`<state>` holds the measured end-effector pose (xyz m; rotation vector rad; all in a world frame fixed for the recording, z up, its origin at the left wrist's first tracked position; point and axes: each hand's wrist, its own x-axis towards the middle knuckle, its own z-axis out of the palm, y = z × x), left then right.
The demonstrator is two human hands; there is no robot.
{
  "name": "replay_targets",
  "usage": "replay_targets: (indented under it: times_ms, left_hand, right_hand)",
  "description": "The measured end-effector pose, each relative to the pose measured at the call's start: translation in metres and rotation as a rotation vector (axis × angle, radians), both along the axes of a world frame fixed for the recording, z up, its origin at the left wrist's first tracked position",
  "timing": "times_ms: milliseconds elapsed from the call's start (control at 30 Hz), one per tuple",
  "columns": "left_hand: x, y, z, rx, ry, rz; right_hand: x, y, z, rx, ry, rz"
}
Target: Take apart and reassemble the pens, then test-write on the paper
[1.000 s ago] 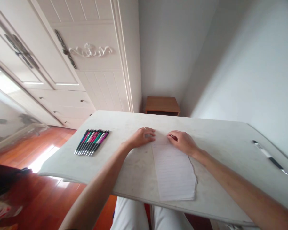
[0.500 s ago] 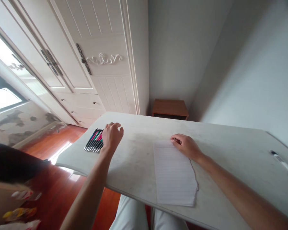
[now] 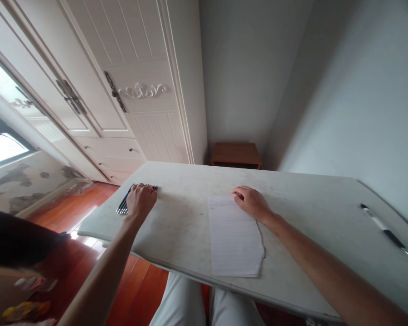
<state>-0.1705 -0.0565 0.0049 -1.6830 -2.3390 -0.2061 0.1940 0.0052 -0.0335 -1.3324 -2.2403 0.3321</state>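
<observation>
My left hand point(image 3: 142, 202) is on a row of pens point(image 3: 123, 204) at the left of the white table. Its fingers are curled down around them; the hand hides most of the row. Silvery tips show on the near side, and dark ends show past the fingers. My right hand point(image 3: 253, 203) rests closed at the top right corner of a lined sheet of paper point(image 3: 236, 244). Something small and dark seems to be in its pinched fingers, too hidden to name. The paper has a ragged right edge and faint writing along its top.
A black and white pen point(image 3: 382, 226) lies apart at the right of the table point(image 3: 183, 226). Beyond the far edge stand a brown wooden stand point(image 3: 236, 154) and a white wardrobe point(image 3: 149, 127). Grey walls close off the right side.
My left hand has come down onto the pens and curled around them. My right hand stays at the paper's top corner, still closed. The view has shifted, showing more of the lone pen.
</observation>
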Motion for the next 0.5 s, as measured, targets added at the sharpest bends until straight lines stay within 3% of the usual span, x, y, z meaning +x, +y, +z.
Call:
replay_targets:
  times_ms: [167,300,400,500]
  left_hand:
    - [-0.005,0.003,0.001,-0.004,0.104,-0.022]
    - [-0.004,0.004,0.005,0.057,0.053,-0.094]
    - [0.015,0.007,0.011,0.189,-0.168,-0.226]
    - [0.052,0.011,0.017,0.288,-0.589,-0.403]
  right_hand:
    - [0.001,0.001,-0.001,-0.003,0.011,0.01]
    - [0.002,0.003,-0.003,-0.006,0.017,0.015]
    - [0.002,0.003,-0.003,-0.004,0.008,0.017]
    - [0.002,0.002,-0.002,-0.017,-0.002,0.014]
